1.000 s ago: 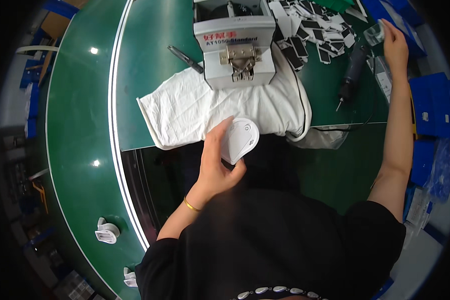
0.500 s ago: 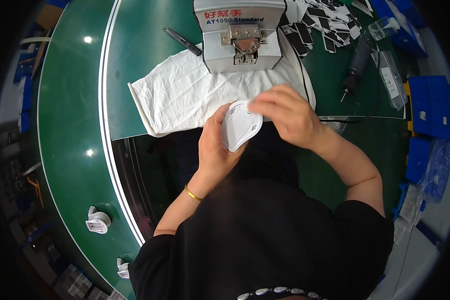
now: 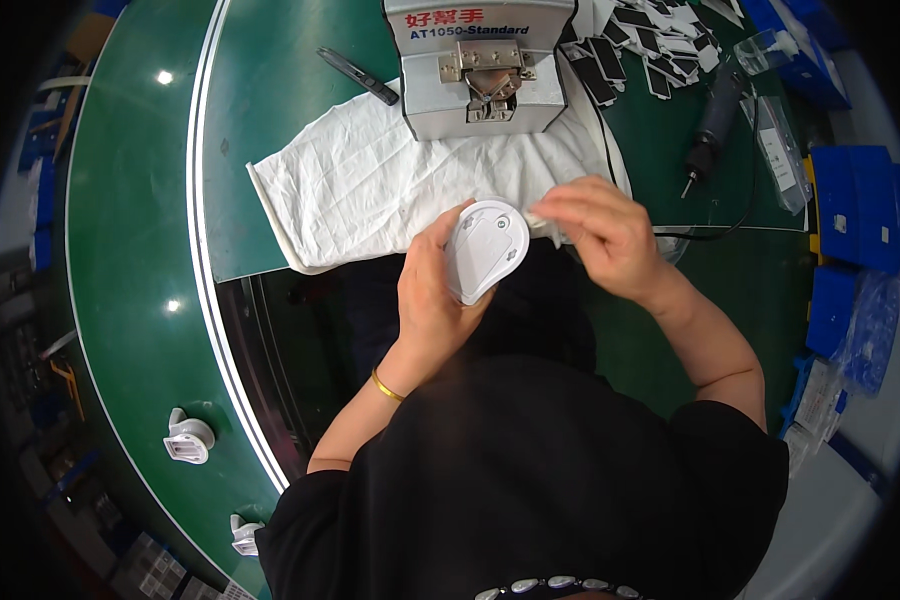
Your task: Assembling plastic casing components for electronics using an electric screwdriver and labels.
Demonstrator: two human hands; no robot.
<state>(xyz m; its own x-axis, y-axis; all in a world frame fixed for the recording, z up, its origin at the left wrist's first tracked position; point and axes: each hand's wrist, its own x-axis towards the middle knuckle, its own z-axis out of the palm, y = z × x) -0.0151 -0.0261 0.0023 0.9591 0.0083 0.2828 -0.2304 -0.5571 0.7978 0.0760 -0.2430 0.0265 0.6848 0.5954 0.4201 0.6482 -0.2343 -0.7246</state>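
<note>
My left hand [image 3: 432, 290] is closed round the edge of a white plastic housing [image 3: 483, 258], a rounded, teardrop-like shell. Its shallow inner face is turned up, with small fittings near the rim and a small round dark-edged detail near the top. Just right of the shell, my right hand [image 3: 608, 238] has its fingers pinched together. Something small and whitish shows at those fingertips, too blurred to name, and it stands apart from the shell. Both hands are above the near edge of a white cloth [image 3: 370, 185] spread on the green table.
A grey machine [image 3: 485, 85] with a metal mechanism stands on the cloth's far side. Left of it lies a dark knife-like tool [image 3: 358, 76]. Rightward are a corded electric screwdriver [image 3: 710, 135], many black-and-white flat pieces [image 3: 660, 50] and blue bins [image 3: 855, 205]. White parts [image 3: 188, 437] sit at left.
My right hand has drawn back to the right, off the shell's upper rim, uncovering the round detail there. My left hand keeps the shell in nearly the same place.
</note>
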